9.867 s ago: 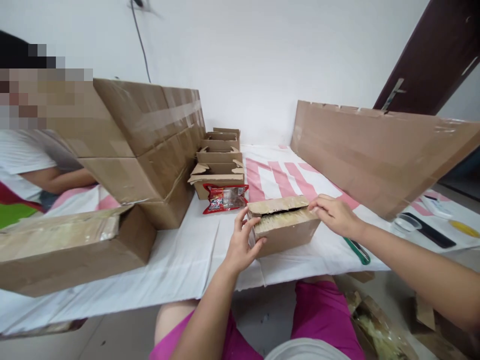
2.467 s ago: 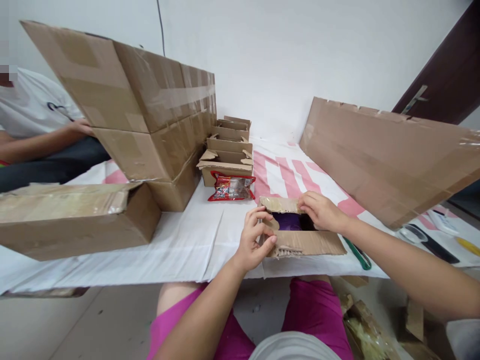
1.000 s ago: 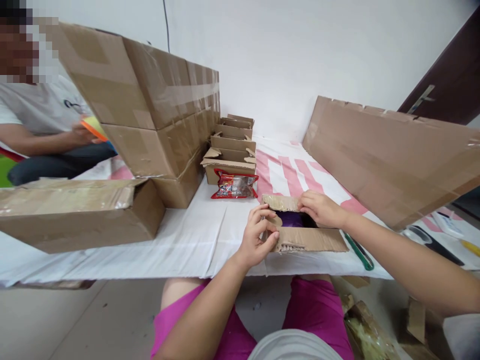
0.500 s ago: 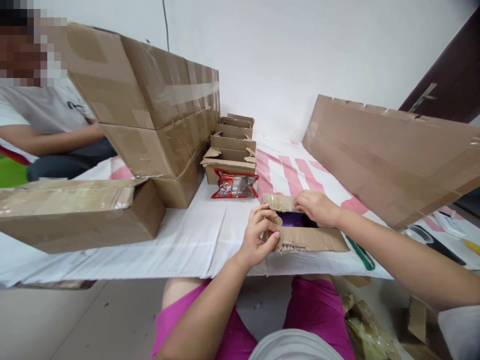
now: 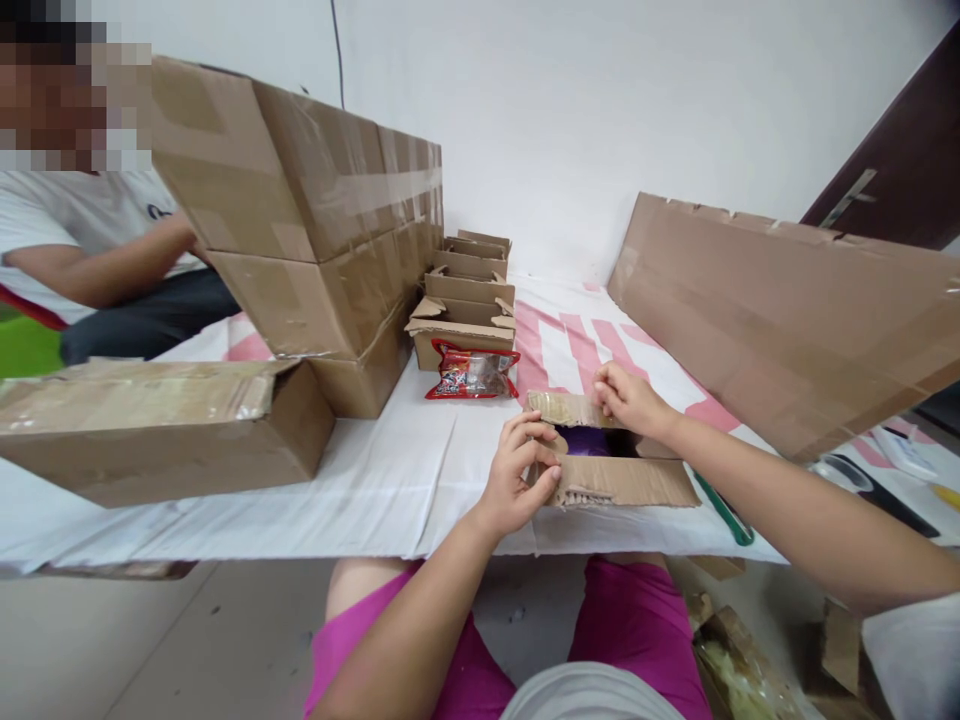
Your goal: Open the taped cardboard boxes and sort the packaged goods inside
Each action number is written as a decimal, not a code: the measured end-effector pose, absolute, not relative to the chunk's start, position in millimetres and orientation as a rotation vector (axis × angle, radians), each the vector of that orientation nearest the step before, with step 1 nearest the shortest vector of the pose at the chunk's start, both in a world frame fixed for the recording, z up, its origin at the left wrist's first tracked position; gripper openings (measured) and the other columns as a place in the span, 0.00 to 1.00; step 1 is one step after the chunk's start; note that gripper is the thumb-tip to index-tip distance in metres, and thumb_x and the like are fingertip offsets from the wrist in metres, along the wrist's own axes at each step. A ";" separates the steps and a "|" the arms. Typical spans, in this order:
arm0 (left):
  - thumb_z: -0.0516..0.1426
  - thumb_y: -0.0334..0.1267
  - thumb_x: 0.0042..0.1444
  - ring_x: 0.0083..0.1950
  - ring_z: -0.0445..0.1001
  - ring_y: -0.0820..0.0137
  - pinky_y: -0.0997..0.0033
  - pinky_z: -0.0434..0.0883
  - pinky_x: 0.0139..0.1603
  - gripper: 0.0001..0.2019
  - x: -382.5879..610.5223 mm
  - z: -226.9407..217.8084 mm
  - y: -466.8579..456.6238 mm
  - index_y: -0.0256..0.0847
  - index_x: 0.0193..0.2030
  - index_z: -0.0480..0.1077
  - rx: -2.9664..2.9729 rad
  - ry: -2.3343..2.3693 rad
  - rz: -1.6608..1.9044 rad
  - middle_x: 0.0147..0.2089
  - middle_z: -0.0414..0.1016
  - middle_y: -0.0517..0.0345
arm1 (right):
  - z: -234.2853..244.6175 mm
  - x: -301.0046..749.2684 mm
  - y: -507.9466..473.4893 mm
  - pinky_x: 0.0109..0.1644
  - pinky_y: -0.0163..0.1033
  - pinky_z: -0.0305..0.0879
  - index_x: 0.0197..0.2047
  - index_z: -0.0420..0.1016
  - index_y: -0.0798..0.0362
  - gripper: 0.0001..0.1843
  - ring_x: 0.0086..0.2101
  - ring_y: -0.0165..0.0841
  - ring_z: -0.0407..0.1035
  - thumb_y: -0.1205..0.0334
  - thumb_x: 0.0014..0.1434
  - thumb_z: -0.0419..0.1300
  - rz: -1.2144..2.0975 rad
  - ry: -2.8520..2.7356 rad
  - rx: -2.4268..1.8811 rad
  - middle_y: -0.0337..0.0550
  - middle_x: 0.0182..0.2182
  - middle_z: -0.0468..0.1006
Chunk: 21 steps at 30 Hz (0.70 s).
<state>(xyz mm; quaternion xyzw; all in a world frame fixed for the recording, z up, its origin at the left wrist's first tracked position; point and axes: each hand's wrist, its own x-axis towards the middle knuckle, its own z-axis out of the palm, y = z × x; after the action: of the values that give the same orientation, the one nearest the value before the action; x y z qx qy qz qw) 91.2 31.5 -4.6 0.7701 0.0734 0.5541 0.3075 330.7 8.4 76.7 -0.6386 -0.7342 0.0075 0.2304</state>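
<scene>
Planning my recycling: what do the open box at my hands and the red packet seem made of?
Open box: matte corrugated cardboard, given its ridged torn edge. Red packet: probably glossy plastic film, judging by its shine and seemingly see-through part.

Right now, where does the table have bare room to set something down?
Bare white cloth shows between the long taped cardboard box and the left hand, and pink-striped cloth between the row of open brown cardboard boxes and the large cardboard panel. Crowded: the small opened cardboard box, with the right hand and green-handled tool close by.
</scene>
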 end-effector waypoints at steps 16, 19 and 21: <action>0.56 0.39 0.61 0.62 0.64 0.57 0.46 0.63 0.62 0.05 93.3 -7.2 31.9 0.42 0.35 0.69 2.067 0.241 1.486 0.46 0.72 0.51 | -1.0 458.3 -216.0 0.39 0.45 0.72 0.52 0.66 0.47 0.20 0.38 0.42 0.77 0.50 0.58 0.53 -0.323 -1.227 -2.239 0.49 0.43 0.81; 0.55 0.39 0.61 0.62 0.64 0.57 0.46 0.64 0.61 0.06 93.3 -7.7 32.2 0.42 0.35 0.69 2.085 0.253 1.477 0.46 0.73 0.51 | -42.7 478.6 -273.5 0.37 0.50 0.71 0.45 0.66 0.44 0.15 0.35 0.47 0.78 0.47 0.59 0.50 -0.340 -0.989 -2.512 0.55 0.41 0.82; 0.56 0.39 0.61 0.63 0.63 0.57 0.46 0.64 0.61 0.05 93.5 -8.0 32.0 0.42 0.35 0.69 2.098 0.253 1.470 0.46 0.73 0.51 | -78.5 485.5 -306.9 0.41 0.51 0.72 0.44 0.66 0.44 0.15 0.38 0.49 0.78 0.47 0.59 0.46 -0.233 -0.889 -2.651 0.57 0.43 0.81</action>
<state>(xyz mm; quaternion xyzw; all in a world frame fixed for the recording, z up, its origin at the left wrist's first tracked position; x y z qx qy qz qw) 93.5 32.0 -8.0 0.7825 0.0945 0.5481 0.2800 485.5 -306.9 -78.5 -0.9316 -0.3124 -0.0817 0.1672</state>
